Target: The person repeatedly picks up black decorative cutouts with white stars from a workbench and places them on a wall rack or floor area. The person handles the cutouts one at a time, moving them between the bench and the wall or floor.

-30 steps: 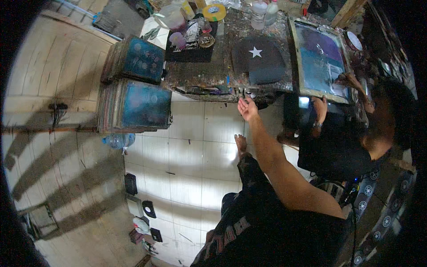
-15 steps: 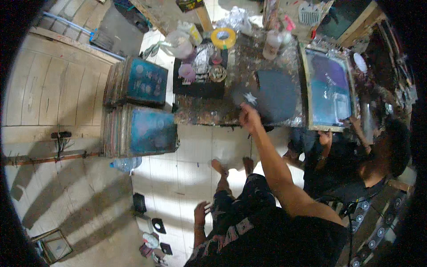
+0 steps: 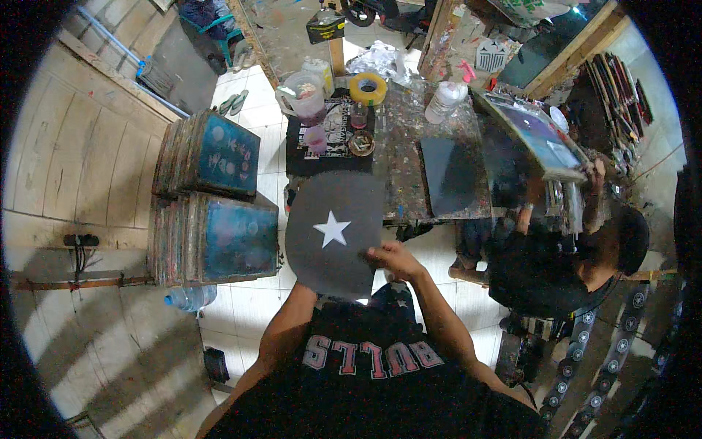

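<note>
My right hand [image 3: 395, 260] pinches the right edge of a dark grey panel [image 3: 314, 205], thumb on top. The panel is flat, rounded along its left side, and bears a white star [image 3: 333, 229] near its middle. It is held up in front of my body, at the near edge of the table. My left forearm [image 3: 289, 314] runs up to the panel's lower edge; the left hand is hidden beneath it, so its fingers do not show. Another dark grey piece [image 3: 448, 175] lies on the paint-stained table [image 3: 402, 146], to the right of the panel.
At right a co-worker [image 3: 563, 271] holds a tilted framed printing screen [image 3: 530, 132]. Tape roll [image 3: 368, 89], plastic tub [image 3: 303, 95] and white bottle [image 3: 446, 102] stand at the table's back. Stacked frames [image 3: 234, 238] rise at left. Star-marked pieces [image 3: 583, 336] lie in rows lower right.
The starred panel, blurred over the table before, is now close to my body. My right arm has drawn back, my left arm has come up under the panel. The co-worker's screen has tilted up.
</note>
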### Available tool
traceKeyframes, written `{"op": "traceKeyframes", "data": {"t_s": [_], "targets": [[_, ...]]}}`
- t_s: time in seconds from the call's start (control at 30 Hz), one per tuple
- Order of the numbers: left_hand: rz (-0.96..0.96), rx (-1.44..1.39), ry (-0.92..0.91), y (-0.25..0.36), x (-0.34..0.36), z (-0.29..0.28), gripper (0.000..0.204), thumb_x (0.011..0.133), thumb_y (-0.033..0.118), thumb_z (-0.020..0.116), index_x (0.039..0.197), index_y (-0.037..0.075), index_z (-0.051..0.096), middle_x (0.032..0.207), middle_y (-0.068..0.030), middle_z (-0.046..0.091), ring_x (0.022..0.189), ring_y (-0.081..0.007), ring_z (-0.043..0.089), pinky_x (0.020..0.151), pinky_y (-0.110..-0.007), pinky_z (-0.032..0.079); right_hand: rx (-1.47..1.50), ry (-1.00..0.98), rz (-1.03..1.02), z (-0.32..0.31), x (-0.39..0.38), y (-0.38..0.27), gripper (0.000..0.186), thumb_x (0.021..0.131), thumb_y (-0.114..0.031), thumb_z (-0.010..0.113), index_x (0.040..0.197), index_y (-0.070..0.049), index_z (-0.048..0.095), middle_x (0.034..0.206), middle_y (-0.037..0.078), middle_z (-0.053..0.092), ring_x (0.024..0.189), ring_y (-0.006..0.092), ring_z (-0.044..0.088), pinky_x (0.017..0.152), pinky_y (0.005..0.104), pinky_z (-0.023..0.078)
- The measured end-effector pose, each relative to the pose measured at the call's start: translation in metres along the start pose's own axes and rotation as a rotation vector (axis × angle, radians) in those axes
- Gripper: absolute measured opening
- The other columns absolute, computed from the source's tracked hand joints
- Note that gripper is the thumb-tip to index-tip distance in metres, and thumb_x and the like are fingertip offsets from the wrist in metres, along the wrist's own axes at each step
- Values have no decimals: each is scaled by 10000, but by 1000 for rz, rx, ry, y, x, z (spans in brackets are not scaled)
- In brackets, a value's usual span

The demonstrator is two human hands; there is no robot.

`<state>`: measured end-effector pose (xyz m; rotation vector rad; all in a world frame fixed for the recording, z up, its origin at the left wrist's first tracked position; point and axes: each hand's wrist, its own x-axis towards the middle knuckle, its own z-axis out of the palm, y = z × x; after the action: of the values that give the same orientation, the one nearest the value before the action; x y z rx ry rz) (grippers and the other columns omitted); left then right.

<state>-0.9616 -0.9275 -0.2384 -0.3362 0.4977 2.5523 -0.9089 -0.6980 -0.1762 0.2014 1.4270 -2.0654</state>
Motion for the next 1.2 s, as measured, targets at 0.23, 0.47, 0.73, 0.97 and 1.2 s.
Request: {"op": "traceKeyframes", "data": {"t_s": [0.23,0.47,0.73,0.97,1.2], "targets": [[-13,343,69,93,14,51,413,963,163,442,1344,8,408,1381,-111,437,1218,-235,461,1029,-357,365,102,291,-162,-3,19,-29,223,890,-186,626,1045,-29,655,988,49,670,842,136,613,785,298,488],[82,1158,-7,97,22,73,560,879,-9,528,1401,38,329,1341,-109,457,1182,-185,472,1014,-294,350,-29,200,-2,-46,37,22,272,856,-170,675,1084,-27,635,959,19,653,910,123,607,772,305,519],[230,1781,57,80,31,112,294,854,-21,567,1119,23,445,1030,-106,582,905,-156,563,775,-272,442,612,686,-90,-155,35,116,240,896,-239,582,1034,-43,576,893,95,634,773,193,612,722,320,511],[176,1855,263,93,36,135,311,836,-55,577,1096,24,426,955,-123,600,863,-161,571,742,-262,439,1308,902,-420,-239,77,124,336,933,-299,498,1139,-35,474,1134,182,570,1027,307,575,855,438,519],[198,1944,537,86,38,165,304,827,-40,596,1091,8,454,1018,-113,529,947,-191,544,847,-296,428,859,964,-100,-267,126,90,427,871,-364,619,1095,-20,506,891,151,655,842,287,654,695,393,560]]}}
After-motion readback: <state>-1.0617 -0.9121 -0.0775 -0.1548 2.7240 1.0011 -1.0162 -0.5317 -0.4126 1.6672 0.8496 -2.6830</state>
